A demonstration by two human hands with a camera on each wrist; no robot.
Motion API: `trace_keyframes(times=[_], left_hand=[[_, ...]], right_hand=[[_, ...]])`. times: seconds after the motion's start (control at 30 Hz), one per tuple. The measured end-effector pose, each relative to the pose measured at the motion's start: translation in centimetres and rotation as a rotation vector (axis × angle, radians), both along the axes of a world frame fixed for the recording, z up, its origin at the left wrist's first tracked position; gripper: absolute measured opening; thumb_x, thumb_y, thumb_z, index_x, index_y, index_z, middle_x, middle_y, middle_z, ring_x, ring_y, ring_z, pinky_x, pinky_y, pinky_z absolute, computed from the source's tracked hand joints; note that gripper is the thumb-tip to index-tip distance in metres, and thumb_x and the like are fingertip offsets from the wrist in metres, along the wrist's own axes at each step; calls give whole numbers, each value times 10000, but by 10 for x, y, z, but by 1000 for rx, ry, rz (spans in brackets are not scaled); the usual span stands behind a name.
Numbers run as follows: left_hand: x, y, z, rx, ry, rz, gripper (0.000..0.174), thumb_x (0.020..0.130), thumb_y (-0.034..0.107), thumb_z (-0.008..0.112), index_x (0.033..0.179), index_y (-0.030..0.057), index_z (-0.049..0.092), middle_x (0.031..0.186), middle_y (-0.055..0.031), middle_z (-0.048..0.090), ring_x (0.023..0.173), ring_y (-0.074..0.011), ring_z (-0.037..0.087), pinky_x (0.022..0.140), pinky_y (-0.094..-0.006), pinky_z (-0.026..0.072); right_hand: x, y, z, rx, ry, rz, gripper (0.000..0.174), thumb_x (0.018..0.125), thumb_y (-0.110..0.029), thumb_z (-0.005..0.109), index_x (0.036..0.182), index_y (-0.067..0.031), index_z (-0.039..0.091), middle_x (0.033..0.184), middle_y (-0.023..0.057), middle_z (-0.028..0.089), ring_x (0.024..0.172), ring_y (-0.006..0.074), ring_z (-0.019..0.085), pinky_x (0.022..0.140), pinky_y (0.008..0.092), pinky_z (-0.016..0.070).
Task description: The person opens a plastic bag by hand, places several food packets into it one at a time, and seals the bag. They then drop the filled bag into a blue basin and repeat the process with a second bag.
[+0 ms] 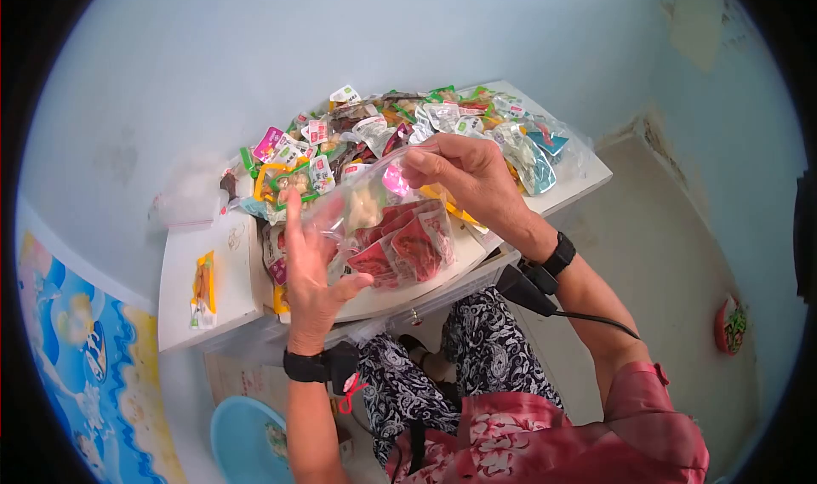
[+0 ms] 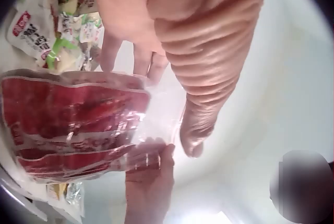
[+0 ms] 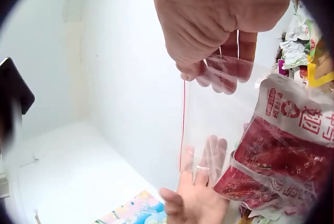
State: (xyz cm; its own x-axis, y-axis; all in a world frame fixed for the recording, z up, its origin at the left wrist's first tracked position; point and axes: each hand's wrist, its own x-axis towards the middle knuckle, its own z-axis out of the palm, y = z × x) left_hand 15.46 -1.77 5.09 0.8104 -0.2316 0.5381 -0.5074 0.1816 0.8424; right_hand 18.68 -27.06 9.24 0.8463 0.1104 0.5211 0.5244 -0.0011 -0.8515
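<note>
A clear zip bag (image 1: 334, 220) with a red line along its mouth hangs over the table, and several red snack packets (image 1: 414, 244) fill its lower part. My right hand (image 1: 472, 178) pinches one corner of the mouth between thumb and fingers. On the other side, my left hand (image 1: 313, 284) has its fingers straight and its thumb spread away, right at the bag's edge. In the right wrist view the left palm (image 3: 201, 208) faces the bag, and its fingers show through the plastic. The left wrist view shows the packets (image 2: 78, 114) lying flat together inside.
Behind the bag, a heap of small snack packets (image 1: 374, 135) covers much of the white table (image 1: 579, 178). A yellow packet (image 1: 204, 288) lies alone at the left, near clear plastic bags (image 1: 189, 202). A blue basin (image 1: 242, 437) stands below; a red basket (image 1: 730, 324) sits at right.
</note>
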Motion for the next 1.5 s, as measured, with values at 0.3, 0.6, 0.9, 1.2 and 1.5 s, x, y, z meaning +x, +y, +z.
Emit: trace_keyframes(times=[0.3,0.6,0.9,1.2,1.5], left_hand=[[5,5,-28,60,314,30,451,857,-14,829,1275,4,660,1243,-96,692,1075,-142,679,946,-293,555],[0,-6,-30,47,1,198,330,855,-31,822,1151,8,681,1135,-51,694,1004,-120,655,935,-285,525],[-14,-2,-21,54,69,249,378,919,75,805,1280,16,710,1180,-87,728,1056,-153,669,959,-303,523],[-7,-1,13,-5,-59,325,231,1023,141,699,1191,-4,761,1118,-96,772,1034,-151,704,939,-313,533],[-8,15,23,320,-92,491,156,1035,113,679,1056,-32,732,938,-52,738,901,-111,701,827,-259,535]], right_hand=[[-8,-20,-34,-250,48,138,370,1024,-224,717,1321,-4,694,1251,82,737,1173,142,669,979,327,552],[-3,-15,-56,-128,7,95,251,1019,-236,721,1189,-61,784,982,20,777,898,88,664,813,277,547],[-11,-7,-58,-107,87,127,251,996,-219,757,1196,-71,786,1009,7,784,928,64,673,841,268,568],[-7,-12,-8,19,24,125,216,1007,-188,740,1109,-5,790,988,23,775,918,82,679,837,265,553],[-10,-19,3,-38,-30,91,223,1012,-194,736,1108,4,768,962,30,771,926,81,690,845,258,558]])
